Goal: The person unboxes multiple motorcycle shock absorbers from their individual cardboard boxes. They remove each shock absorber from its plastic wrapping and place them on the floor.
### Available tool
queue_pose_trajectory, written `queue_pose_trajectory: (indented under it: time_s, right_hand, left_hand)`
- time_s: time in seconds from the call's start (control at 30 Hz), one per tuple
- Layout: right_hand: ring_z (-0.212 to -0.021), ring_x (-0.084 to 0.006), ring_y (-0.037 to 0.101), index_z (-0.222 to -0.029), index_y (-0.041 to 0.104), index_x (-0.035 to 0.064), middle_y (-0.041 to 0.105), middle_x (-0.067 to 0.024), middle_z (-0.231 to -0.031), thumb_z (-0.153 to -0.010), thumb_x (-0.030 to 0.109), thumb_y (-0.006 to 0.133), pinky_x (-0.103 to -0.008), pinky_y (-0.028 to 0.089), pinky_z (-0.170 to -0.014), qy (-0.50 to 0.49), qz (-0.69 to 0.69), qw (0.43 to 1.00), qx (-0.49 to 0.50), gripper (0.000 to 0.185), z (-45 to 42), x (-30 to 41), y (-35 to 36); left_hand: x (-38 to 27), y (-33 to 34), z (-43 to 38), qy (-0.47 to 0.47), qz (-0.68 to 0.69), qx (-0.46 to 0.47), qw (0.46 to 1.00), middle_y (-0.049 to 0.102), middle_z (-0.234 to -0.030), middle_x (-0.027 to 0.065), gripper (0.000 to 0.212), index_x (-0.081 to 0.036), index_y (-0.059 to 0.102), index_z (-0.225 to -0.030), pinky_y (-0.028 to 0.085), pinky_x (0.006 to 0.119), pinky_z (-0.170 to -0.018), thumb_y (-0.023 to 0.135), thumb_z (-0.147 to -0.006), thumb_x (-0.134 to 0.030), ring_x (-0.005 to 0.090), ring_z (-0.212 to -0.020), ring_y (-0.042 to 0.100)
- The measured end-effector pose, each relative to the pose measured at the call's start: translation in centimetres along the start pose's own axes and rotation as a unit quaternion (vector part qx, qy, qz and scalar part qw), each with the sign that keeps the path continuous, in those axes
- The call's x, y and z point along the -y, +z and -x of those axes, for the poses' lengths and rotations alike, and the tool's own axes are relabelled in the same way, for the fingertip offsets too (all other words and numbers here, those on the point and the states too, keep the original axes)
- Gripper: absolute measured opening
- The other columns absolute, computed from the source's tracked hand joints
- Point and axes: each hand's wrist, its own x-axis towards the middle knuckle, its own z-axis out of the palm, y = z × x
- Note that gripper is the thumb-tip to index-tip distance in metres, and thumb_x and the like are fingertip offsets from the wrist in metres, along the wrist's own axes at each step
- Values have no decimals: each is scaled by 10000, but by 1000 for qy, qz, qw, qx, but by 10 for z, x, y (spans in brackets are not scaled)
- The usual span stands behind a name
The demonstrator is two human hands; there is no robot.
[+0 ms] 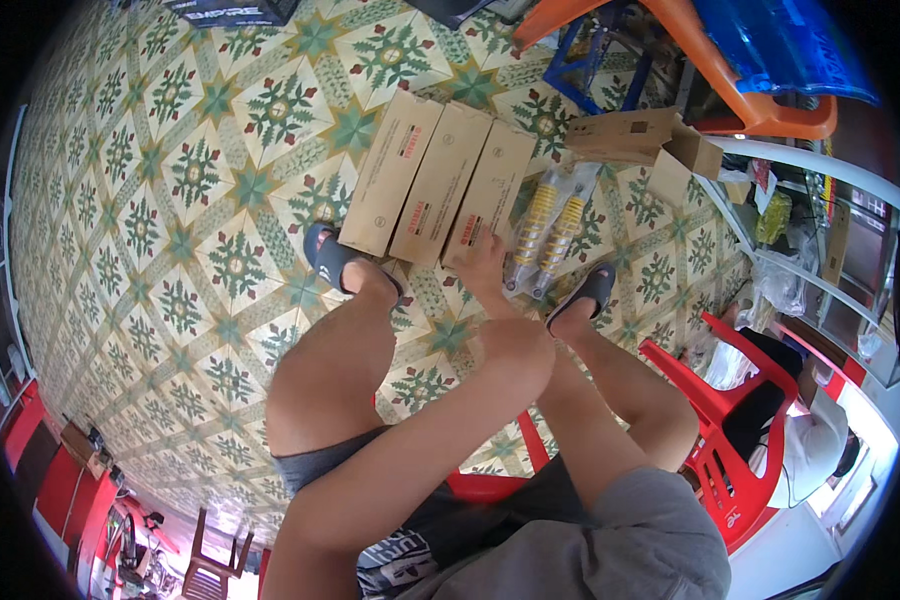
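My right hand [483,264] is at the near end of a closed cardboard box [499,176], its fingers slightly apart and touching the printed top. Two more long boxes, a middle cardboard box [446,172] and a left cardboard box [396,169], lie alongside it; all bear Yamaha printing. To the right of the hand are two shock absorbers with yellow springs, a left shock absorber [534,225] and a right shock absorber [566,225], in clear plastic on the tiles. My left hand [516,341] lies across my right arm; its fingers are hidden.
An opened cardboard box [622,135] lies beyond the shock absorbers. My sandalled feet flank the boxes on the patterned tile floor [195,172]. An orange plastic chair [772,112] is at upper right. Beside me, a person [810,450] sits on a red plastic chair [727,427].
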Motion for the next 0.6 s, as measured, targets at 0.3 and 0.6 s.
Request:
queue_pose_trajectory:
  time_s: [0.3, 0.6]
  right_hand:
    - [-1120, -361, 458, -1204, 462, 102, 465, -160, -1177, -759, 195, 707, -463, 442, -886, -116, 143, 982, 40, 517, 31, -23, 24]
    - [-1062, -348, 491, -1184, 482, 71, 532, -148, -1083, -739, 184, 722, -449, 423, -894, -112, 46, 992, 41, 518, 45, -34, 17]
  left_hand:
    - [-2, 17, -1, 4, 0, -13, 1000, 687, -935, 146, 223, -14, 672, -923, 518, 443, -676, 587, -762, -144, 274, -858, 684]
    - [-4, 23, -6, 0, 33, -31, 999, 690, -883, 118, 187, -32, 672, -878, 486, 443, -654, 591, -769, -159, 267, -825, 680]
